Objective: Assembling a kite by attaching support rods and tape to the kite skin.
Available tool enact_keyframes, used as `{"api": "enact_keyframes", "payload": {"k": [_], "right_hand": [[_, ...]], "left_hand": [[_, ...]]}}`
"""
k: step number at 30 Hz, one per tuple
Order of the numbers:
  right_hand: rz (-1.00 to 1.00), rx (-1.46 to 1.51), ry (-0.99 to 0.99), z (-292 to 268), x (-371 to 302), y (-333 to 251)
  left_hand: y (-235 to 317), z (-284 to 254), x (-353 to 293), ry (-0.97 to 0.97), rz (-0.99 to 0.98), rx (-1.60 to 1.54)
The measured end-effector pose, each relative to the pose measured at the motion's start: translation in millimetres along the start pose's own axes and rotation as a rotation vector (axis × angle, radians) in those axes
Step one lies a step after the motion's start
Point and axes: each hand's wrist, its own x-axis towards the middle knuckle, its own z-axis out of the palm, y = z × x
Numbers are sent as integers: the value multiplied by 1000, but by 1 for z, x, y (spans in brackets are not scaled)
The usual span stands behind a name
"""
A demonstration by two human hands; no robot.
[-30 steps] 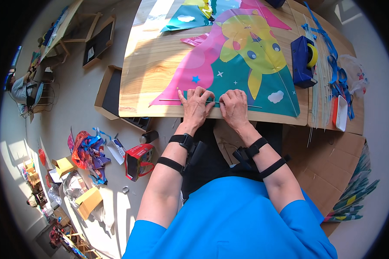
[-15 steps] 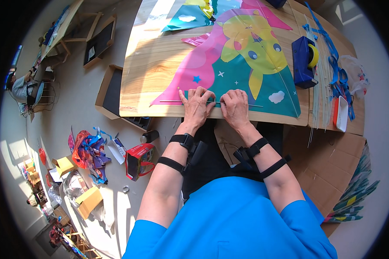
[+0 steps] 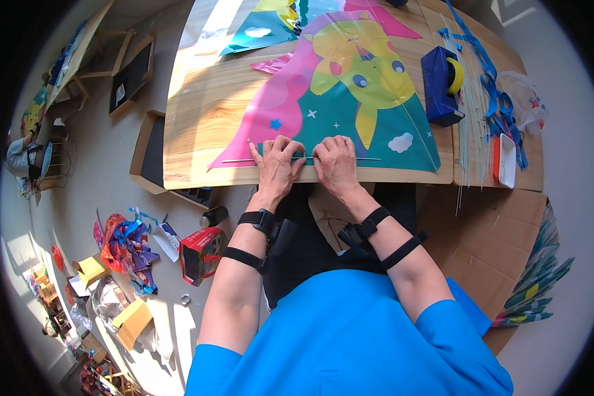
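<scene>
A triangular kite sail [image 3: 303, 125], pink and teal with a yellow cartoon animal, lies flat on the table with its wide edge toward me. Along that edge runs a thin pale rod [image 3: 369, 159]. My left hand [image 3: 278, 164] has thumb and forefinger pinched on the rod near its middle, while the little finger sticks out to the left. Just to the right, my right hand [image 3: 336, 165] pinches the same rod, its fingers curled down. A small gap separates the two hands' fingertips. The exact contact beneath the fingers is partly hidden.
On the wooden table [image 3: 211, 105], a blue tape dispenser [image 3: 440, 89] stands right of the sail. Beyond it lie thin rods [image 3: 470, 132], blue ribbon [image 3: 488, 82] and a red-and-white tray [image 3: 506, 162]. Another printed sail [image 3: 254, 36] lies farther back. Boxes and a red bag [image 3: 201, 251] sit on the floor.
The whole view has shifted, so table and hands appear farther left. Both hands stay at about the same place on the rod.
</scene>
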Motion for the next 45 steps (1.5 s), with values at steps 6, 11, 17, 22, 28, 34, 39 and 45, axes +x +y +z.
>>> {"api": "enact_keyframes", "payload": {"k": [6, 11, 17, 22, 28, 34, 39, 45], "right_hand": [[-2, -2, -9, -1, 0, 0], [-10, -9, 6, -1, 1, -1], [5, -7, -17, -1, 0, 0], [5, 8, -20, -3, 2, -2], [19, 29, -37, -3, 2, -2], [29, 42, -66, -7, 2, -2], [27, 94, -43, -14, 3, 1], [40, 94, 114, -64, -16, 19]], "left_hand": [[1, 0, 0, -9, -5, 5], [-1, 0, -1, -13, -9, -5], [0, 0, -1, -10, -6, -4], [-1, 0, -1, -9, -16, -17], [0, -1, -1, -10, -12, -21], [-1, -2, 0, -54, -37, -33], [0, -15, 0, -87, -33, -75], [-3, -36, -5, 64, 117, -80]]}}
